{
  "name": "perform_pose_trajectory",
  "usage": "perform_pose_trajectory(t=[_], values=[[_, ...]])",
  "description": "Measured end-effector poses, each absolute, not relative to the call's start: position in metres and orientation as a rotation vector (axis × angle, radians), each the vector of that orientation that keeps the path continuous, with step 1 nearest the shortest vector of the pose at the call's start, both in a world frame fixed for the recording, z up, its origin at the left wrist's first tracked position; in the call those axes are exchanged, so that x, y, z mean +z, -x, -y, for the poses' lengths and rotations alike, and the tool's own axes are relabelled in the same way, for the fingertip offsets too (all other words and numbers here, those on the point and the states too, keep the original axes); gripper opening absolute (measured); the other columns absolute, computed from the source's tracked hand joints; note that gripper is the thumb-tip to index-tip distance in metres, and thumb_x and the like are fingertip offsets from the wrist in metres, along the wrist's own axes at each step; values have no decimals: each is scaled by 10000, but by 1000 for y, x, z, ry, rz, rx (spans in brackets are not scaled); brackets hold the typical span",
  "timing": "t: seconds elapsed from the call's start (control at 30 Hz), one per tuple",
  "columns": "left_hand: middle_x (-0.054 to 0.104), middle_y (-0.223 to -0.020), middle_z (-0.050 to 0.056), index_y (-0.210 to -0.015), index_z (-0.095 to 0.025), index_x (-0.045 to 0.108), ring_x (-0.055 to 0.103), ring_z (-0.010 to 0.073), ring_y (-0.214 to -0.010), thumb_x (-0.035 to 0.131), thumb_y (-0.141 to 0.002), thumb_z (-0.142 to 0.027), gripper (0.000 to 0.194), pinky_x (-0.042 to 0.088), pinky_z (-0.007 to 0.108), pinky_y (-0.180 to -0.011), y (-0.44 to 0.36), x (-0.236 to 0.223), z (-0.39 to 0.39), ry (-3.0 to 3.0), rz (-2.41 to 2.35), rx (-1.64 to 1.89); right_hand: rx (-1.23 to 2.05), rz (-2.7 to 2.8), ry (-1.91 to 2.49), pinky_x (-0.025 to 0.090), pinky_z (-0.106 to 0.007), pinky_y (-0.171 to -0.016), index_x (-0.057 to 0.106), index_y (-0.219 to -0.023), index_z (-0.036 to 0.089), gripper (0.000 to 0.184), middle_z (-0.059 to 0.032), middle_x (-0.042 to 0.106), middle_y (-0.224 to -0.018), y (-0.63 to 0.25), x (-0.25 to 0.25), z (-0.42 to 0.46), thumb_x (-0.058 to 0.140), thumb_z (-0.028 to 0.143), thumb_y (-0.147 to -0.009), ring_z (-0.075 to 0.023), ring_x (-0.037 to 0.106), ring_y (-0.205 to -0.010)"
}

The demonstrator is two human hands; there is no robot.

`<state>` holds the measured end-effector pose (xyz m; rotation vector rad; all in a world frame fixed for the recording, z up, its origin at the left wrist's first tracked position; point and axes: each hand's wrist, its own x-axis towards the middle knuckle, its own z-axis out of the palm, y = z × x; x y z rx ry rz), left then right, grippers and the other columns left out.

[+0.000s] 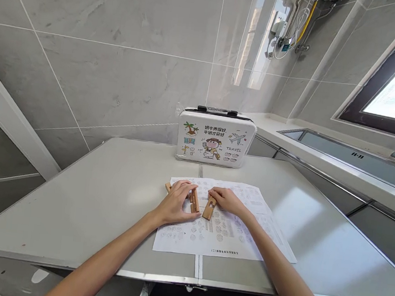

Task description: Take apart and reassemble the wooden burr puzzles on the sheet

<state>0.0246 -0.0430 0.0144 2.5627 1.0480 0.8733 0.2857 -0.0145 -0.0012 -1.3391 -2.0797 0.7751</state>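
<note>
Two bare forearms (110,257) are crossing the near edge of the pale table (70,200), one left, one right, and the hands are sitting close together over printed paper (244,239). The left hand (176,202) is curving around a grooved wooden piece (195,201), gripping it end to end, thumb at the near end, fingertips at the far. Another wooden piece (168,187) is poking out on that hand's left! Just to the right, the right hand (225,200) is pinching a notched wooden block (209,208) by its far end, fingers narrow; whether the block is touching the paper, I'm not able to tell. Farther back, a white cartoon-printed case (215,143) is standing upright on the table.
</note>
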Motion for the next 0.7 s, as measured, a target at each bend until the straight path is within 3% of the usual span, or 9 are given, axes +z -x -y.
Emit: perform_pose_trajectory(t=[0.33,0.5,0.57,0.63,0.7], values=[[665,-1360,130,-1387,-267,631,478,384,-1402,776,-853,-595,643,413,601,-1164,-25,6,39,-2643,-1104,775,648,2095,1475,395,-299,-686,733,-1036,252,229,-35,776,-847,-267,-8,0,536,370,-1036,-227,675,-776],[680,-1353,116,-1393,-283,638,477,394,-1403,820,-791,-642,724,385,619,-1178,-21,4,37,-2653,-1108,852,653,2068,1464,441,-307,-712,682,-1181,243,250,-33,774,-919,-263,-6,18,529,380,-1040,-215,689,-790],[664,-1389,110,-1370,-278,651,472,383,-1410,793,-827,-633,664,377,622,-1185,-18,3,34,-2614,-1176,913,670,2068,1410,483,-326,-742,655,-1238,238,288,-41,761,-987,-263,-6,31,522,398,-1039,-206,685,-787],[642,-1428,99,-1328,-272,670,451,354,-1435,679,-951,-568,479,370,614,-1196,-15,1,29,-2535,-1292,981,658,2072,1372,530,-360,-821,624,-1317,242,369,-78,723,-1156,-264,-8,46,577,443,-1010,-215,698,-875],[628,-1444,99,-1294,-260,685,433,336,-1455,568,-1031,-500,375,357,614,-1209,-12,-3,24,-2452,-1401,1039,595,2108,1304,531,-405,-978,569,-1429,280,513,-117,633,-1371,-263,-11,59,653,491,-969,-267,663,-1164]])
